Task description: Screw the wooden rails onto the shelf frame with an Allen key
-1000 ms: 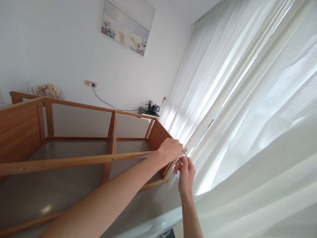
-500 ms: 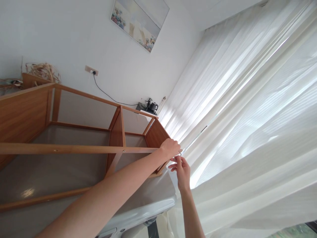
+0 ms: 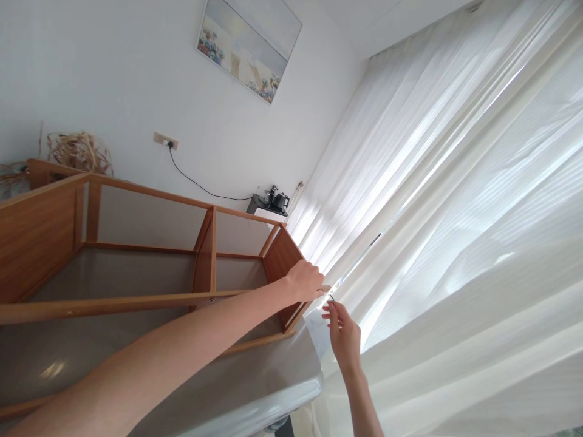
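Observation:
A wooden frame (image 3: 136, 304) with upright panels lies across the left half of the head view. My left hand (image 3: 305, 280) is closed over the right end of its near rail, where the wood pokes out past my fingers. Just below and to the right, my right hand (image 3: 343, 331) pinches a thin bent hex key (image 3: 331, 297) between thumb and fingertips. The key's tip is close to the rail end; I cannot tell whether it touches. A bolt hole (image 3: 211, 300) shows in the rail at the middle divider.
Long white curtains (image 3: 437, 243) hang close along the right. A grey padded surface (image 3: 268, 388) is under the frame. Behind stand a black kettle (image 3: 279, 201) on a small cabinet, a plugged-in cord (image 3: 195, 182) and dried straw (image 3: 79, 152). A picture (image 3: 248, 51) hangs on the wall.
My right hand has moved slightly down and right, drawing the hex key away from the rail end. My left hand keeps its grip. The whole view has shifted a little.

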### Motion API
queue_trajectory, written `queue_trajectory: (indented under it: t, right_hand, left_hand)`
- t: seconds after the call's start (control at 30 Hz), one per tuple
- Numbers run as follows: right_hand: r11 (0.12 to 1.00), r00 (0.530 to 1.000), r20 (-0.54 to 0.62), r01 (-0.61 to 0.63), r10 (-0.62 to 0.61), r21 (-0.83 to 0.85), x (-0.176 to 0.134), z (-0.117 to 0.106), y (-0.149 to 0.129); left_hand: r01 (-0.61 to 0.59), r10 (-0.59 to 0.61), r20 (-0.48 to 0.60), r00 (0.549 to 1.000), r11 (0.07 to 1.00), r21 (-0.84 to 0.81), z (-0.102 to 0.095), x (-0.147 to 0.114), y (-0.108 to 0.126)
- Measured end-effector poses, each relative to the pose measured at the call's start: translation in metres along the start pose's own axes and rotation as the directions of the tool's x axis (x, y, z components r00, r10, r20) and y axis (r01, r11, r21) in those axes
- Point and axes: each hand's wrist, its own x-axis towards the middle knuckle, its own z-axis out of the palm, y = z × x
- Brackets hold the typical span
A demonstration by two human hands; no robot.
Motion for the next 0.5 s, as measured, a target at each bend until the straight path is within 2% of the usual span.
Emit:
queue_trajectory:
  t: [0.2, 0.5]
  right_hand:
    - [0.981, 0.991, 0.039, 0.136, -0.131, -0.137, 0.012, 0.000, 0.015]
    - [0.910, 0.950, 0.074, 0.313, -0.305, -0.273, 0.020, -0.001, 0.032]
  left_hand:
    - [-0.013, 0.013, -0.017, 1.000, 1.000, -0.014, 0.003, -0.002, 0.001]
    - [-0.028, 0.028, -0.031, 0.999, 0.999, -0.018, 0.008, -0.001, 0.001]
